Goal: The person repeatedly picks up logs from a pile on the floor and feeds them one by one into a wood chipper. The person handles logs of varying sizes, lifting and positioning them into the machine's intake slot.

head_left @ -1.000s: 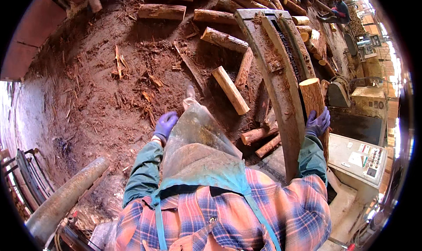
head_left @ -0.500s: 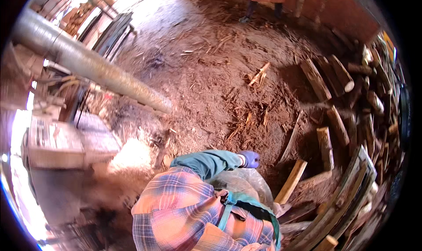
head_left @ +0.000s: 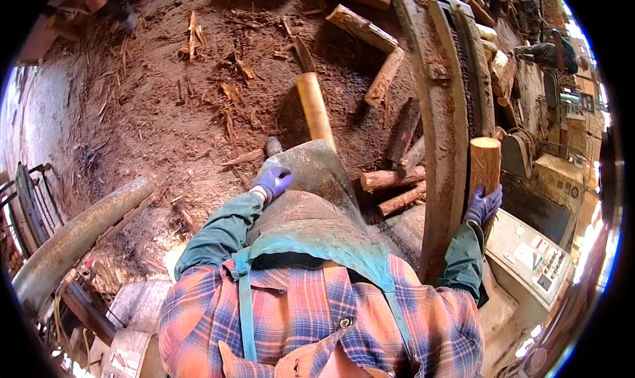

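Purple-gloved right hand (head_left: 484, 205) grasped cylindrical brown log (head_left: 485, 163), at long grimy metal conveyor (head_left: 442, 133), purple-gloved left hand (head_left: 274, 180) hung relaxed, at stained teal apron (head_left: 297, 226)

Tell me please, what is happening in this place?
A person in a plaid shirt holds a log with the gloved right hand, at the right side of a chain conveyor; what supports the log is hidden. The gloved left hand is in front of the apron, with nothing visible in it. A pale log lies on the ground ahead.
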Demonstrator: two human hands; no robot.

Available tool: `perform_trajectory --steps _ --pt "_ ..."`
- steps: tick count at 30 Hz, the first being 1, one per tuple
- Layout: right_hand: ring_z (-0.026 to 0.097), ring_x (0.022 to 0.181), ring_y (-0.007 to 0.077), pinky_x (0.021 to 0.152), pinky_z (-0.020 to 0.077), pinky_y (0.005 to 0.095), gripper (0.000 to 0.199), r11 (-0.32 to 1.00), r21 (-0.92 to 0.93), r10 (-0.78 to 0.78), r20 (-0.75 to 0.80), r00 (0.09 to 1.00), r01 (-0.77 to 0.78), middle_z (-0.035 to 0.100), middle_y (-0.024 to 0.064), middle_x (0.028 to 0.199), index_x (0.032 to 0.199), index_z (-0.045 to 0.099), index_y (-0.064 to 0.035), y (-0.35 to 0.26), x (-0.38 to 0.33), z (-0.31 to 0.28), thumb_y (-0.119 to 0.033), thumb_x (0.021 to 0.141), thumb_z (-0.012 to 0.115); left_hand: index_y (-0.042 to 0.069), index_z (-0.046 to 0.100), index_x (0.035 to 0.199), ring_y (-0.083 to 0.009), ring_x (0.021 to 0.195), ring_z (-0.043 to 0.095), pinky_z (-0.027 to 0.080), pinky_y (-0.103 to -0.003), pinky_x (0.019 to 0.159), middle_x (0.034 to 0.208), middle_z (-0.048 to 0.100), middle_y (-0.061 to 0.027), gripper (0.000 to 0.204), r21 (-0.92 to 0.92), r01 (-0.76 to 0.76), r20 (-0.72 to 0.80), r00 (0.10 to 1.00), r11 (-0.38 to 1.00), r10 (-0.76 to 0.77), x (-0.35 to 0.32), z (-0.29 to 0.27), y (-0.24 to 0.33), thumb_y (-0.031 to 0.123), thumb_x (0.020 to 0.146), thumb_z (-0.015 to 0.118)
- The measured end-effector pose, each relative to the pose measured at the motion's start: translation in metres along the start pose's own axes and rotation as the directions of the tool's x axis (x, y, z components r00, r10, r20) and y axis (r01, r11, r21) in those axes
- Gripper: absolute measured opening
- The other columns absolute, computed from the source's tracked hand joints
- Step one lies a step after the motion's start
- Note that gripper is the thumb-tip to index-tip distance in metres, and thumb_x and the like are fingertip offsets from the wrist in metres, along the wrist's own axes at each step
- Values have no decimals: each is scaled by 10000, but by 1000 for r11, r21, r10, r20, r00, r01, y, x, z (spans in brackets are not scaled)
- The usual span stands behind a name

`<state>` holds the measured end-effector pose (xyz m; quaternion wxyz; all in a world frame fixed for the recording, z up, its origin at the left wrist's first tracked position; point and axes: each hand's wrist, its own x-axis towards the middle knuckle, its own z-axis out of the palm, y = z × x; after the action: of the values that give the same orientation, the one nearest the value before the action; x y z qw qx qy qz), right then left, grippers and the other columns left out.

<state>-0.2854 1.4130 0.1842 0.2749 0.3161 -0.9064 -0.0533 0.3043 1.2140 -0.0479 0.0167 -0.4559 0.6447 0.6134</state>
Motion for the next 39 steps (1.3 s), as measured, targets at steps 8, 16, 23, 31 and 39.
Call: perform_trajectory --steps 8,16,23,31,39 --pt "618 1024 412 895 502 470 556 768 640 41 -18 999 -20 659 219 1069 1244 580 -32 1 -23 -9 -157 730 750 43 647 1190 -173 813 598 505 -333 705 1003 674 -83 348 -379 211 31 976 901 -216 17 66 -41 267 929 596" --pt "422 1281 357 1124 273 512 784 961 200 194 10 981 -193 513 163 1299 1318 507 -73 24 -39 -40 -438 689 800 32 639 1153 -172 681 596 484 -301 625 849 677 -73 323 -306 293 337 923 906 -185 20 134 -45 252 917 650" --pt "527 1200 329 1049 395 463 608 893 422 160 34 986 -160 544 162 1286 1270 563 -80 5 -12 -48 -418 790 719 -5 685 1030 -143 820 606 498 -307 755 866 665 -89 302 -4 -98 350 932 995 93 20 54 10 267 934 599" --pt "592 1108 177 940 479 315 460 231 741 -572 628 528 -631 612 79 1262 1314 562 -20 -306 -294 36 -257 939 682 46 706 1069 -286 996 655 499 -365 878 1022 696 -158 350 -37 81 -150 985 996 -85 49 32 -117 327 864 672" --pt "486 1297 326 1090 387 419 901 464 273 -575 816 -53 -843 502 248 1392 1451 350 43 -491 -435 297 -539 857 696 -40 377 1421 -257 1159 568 477 -363 992 1291 555 -190 897 -757 262 -116 848 598 -517 159 102 -315 371 776 846"
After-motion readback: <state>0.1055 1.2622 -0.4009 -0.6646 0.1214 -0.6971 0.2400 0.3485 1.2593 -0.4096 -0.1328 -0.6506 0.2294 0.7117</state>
